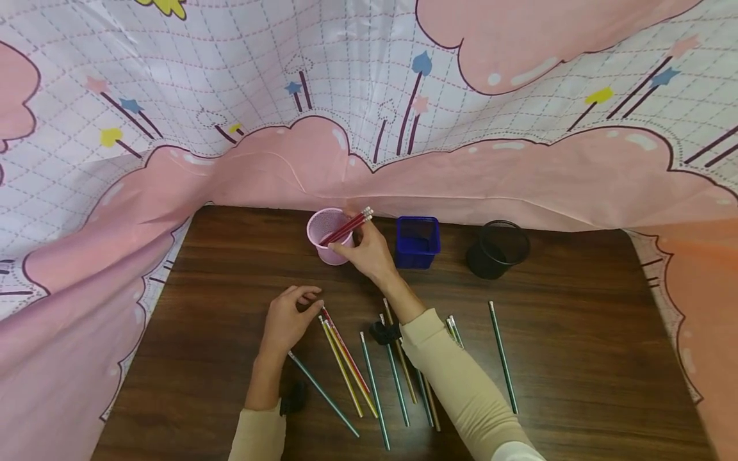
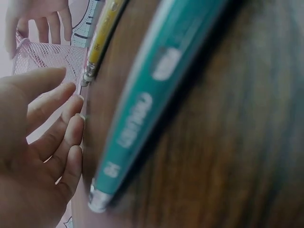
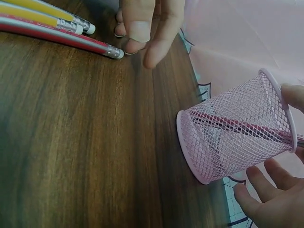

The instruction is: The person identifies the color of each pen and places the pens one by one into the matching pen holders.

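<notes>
At the pink mesh pencil cup (image 1: 330,257), my right hand (image 1: 373,256) is spread with the thumb by the rim and the fingers around the far side. Several red pencils (image 1: 349,226) lean inside the cup, white eraser ends sticking out between thumb and fingers; in the right wrist view those fingers look loose. My left hand (image 1: 285,324) hovers low over the table, fingers loosely bent, holding nothing. Its thumb tip is close to the eraser end of a red pencil (image 1: 344,347), beside yellow pencils (image 1: 339,363). A green pencil (image 2: 137,109) lies under the left wrist.
Right of the pink cup stand a blue square holder (image 1: 416,259) and a black round mesh holder (image 1: 487,262). More green and gold-brown pencils lie across the wooden table (image 1: 576,333), one green pencil (image 1: 503,358) apart at right. A patterned cloth (image 1: 369,182) hangs behind.
</notes>
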`<act>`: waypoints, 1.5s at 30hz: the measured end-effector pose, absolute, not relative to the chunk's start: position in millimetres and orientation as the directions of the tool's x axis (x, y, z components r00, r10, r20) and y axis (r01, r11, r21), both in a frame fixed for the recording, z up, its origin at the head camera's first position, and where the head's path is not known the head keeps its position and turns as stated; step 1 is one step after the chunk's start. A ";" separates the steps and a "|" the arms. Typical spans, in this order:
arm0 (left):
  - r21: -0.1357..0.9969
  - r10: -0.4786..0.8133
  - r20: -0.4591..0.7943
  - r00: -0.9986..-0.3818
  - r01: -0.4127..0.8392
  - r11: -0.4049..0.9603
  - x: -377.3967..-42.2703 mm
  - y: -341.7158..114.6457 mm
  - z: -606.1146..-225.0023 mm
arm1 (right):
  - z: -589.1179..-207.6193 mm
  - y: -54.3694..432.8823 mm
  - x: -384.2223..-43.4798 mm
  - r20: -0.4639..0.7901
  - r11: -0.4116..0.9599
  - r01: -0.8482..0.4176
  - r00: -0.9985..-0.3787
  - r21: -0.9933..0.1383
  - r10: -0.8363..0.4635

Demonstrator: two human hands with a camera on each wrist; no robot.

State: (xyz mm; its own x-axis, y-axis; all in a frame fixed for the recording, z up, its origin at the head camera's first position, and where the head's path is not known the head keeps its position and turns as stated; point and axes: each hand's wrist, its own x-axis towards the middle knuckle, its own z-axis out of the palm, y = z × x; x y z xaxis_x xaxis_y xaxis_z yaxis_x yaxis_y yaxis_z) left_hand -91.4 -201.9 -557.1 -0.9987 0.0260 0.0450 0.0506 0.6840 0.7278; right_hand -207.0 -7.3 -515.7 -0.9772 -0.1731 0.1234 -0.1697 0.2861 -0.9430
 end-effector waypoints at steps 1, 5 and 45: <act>0.724 0.025 0.043 -0.999 0.048 0.688 -90.7 -201.7 -557.2 | -516.3 -7.8 -206.8 0.125 0.282 -0.172 -0.977 -0.944 -0.175; 0.717 0.016 0.047 -0.999 0.045 0.696 -89.0 -200.9 -555.6 | -516.8 -9.7 -206.2 0.134 0.259 -0.179 -0.975 -0.949 -0.179; 0.338 -0.003 -0.089 -0.996 -0.033 0.940 -99.3 -161.9 -536.7 | -521.5 -10.9 -202.6 0.083 0.361 -0.136 -0.984 -0.923 -0.157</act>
State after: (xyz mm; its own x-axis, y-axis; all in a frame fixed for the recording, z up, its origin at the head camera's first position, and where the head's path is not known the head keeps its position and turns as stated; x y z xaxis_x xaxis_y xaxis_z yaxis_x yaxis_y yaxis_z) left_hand -99.3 -161.9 -536.7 -0.9960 -0.0029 -0.0893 -0.0330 0.9405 0.3382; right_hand -202.6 -10.9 -521.5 -0.9840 -0.1573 0.0835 -0.1359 0.3608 -0.9227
